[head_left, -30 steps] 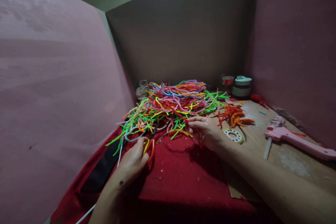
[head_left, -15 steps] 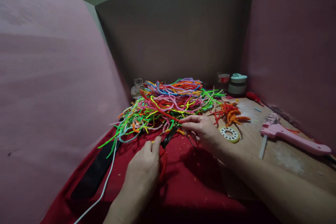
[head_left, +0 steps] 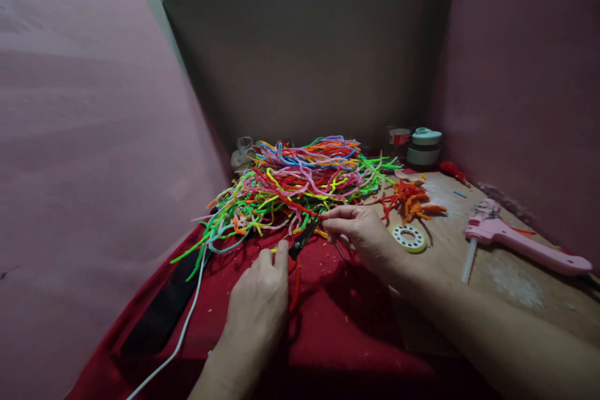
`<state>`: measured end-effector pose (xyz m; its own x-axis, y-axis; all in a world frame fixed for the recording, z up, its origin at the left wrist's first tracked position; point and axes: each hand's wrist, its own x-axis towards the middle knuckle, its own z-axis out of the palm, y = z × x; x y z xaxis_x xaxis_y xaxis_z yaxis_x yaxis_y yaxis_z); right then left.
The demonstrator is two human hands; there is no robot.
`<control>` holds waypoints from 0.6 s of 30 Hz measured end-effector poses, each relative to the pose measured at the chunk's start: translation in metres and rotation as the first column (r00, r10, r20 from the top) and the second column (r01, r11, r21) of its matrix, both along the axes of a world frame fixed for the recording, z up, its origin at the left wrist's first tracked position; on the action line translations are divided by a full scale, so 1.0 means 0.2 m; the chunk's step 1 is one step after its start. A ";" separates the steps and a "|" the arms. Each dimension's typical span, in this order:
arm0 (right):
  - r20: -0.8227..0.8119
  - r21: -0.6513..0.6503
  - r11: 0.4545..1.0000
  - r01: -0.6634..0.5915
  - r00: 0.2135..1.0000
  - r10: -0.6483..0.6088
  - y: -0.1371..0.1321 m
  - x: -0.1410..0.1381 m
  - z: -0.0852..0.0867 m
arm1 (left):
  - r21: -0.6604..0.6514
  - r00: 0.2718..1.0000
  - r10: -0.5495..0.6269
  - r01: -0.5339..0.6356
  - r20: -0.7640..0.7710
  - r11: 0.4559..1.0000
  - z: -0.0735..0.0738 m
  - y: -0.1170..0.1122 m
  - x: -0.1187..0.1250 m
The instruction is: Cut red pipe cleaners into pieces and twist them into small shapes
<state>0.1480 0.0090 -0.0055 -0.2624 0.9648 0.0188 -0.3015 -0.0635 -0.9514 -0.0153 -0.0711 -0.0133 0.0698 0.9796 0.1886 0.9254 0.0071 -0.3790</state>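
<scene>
My left hand (head_left: 257,292) is closed around long-nose pliers (head_left: 304,239) with dark jaws and red handles. Their jaws point up and right, towards the fingertips of my right hand (head_left: 359,231). Those fingers pinch the end of a red pipe cleaner (head_left: 300,207), and the jaw tips are right by it; whether they touch it I cannot tell. Below the right fingers sticks out a thin dark strand (head_left: 341,254). Behind both hands lies a big tangled heap of pipe cleaners (head_left: 309,176) in many colours.
A white-and-yellow tape spool (head_left: 409,238), orange-red pipe cleaner pieces (head_left: 415,201) and a pink glue gun (head_left: 525,244) lie to the right. Behind them stands a lidded jar (head_left: 424,149). On the left, a white cable (head_left: 187,325) crosses a black flat object (head_left: 162,306) on the red cloth (head_left: 347,350).
The plier tips have come slightly closer to the right fingertips and the red pipe cleaner. My right hand keeps its pinch. The whole view has shifted a little.
</scene>
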 end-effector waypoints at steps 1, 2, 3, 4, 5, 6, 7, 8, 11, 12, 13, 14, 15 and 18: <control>-0.007 0.003 1.000 -0.005 1.000 0.005 0.00 0.00 0.00 | 0.000 1.000 -0.001 0.001 -0.001 1.000 0.00 0.00 0.00; -0.013 0.006 1.000 -0.008 1.000 0.008 0.00 0.00 -0.01 | 0.002 1.000 -0.003 0.003 -0.003 1.000 0.00 0.00 0.00; -0.017 0.011 1.000 -0.010 1.000 0.010 0.00 0.00 -0.01 | 0.006 1.000 -0.004 0.004 -0.008 1.000 0.00 0.00 0.00; -0.020 0.018 1.000 -0.009 1.000 0.009 0.01 0.00 -0.02 | 0.008 1.000 -0.005 0.005 -0.012 1.000 0.00 0.00 0.00; -0.019 0.028 1.000 -0.008 1.000 0.009 0.01 0.00 -0.02 | 0.009 1.000 -0.003 0.003 -0.015 1.000 0.00 0.00 0.00; -0.014 0.040 0.999 -0.006 1.000 0.007 0.01 0.00 -0.03 | 0.008 1.000 0.000 0.000 -0.015 1.000 0.00 0.00 0.00; -0.005 0.052 0.999 -0.005 1.000 0.005 0.01 0.00 -0.03 | 0.004 1.000 0.005 -0.005 -0.011 1.000 0.00 0.00 0.00; 0.006 0.062 0.998 -0.004 1.000 0.003 0.01 0.00 -0.03 | -0.002 1.000 0.011 -0.011 -0.006 1.000 0.01 0.00 0.00; 0.032 0.078 0.997 0.009 0.999 -0.011 0.01 0.00 -0.03 | -0.016 1.000 0.027 -0.026 0.012 1.000 0.01 0.00 0.02; 0.038 0.080 0.997 0.013 0.999 -0.016 0.01 0.00 -0.03 | -0.020 0.999 0.031 -0.030 0.016 0.999 0.01 -0.01 0.02; 0.040 0.082 0.996 0.017 0.999 -0.021 0.01 0.00 -0.02 | -0.025 0.999 0.035 -0.034 0.021 0.999 0.01 -0.01 0.02; 0.042 0.086 0.996 0.018 0.999 -0.022 0.00 0.00 -0.02 | -0.030 0.999 0.040 -0.039 0.024 0.999 0.01 -0.01 0.02; 0.043 0.092 0.996 0.020 0.999 -0.024 0.00 0.00 -0.02 | -0.035 0.999 0.043 -0.042 0.027 0.998 0.01 -0.01 0.02; 0.043 0.101 0.995 0.021 0.999 -0.026 0.00 0.00 -0.02 | -0.039 0.999 0.039 -0.038 0.027 0.999 0.01 -0.02 0.03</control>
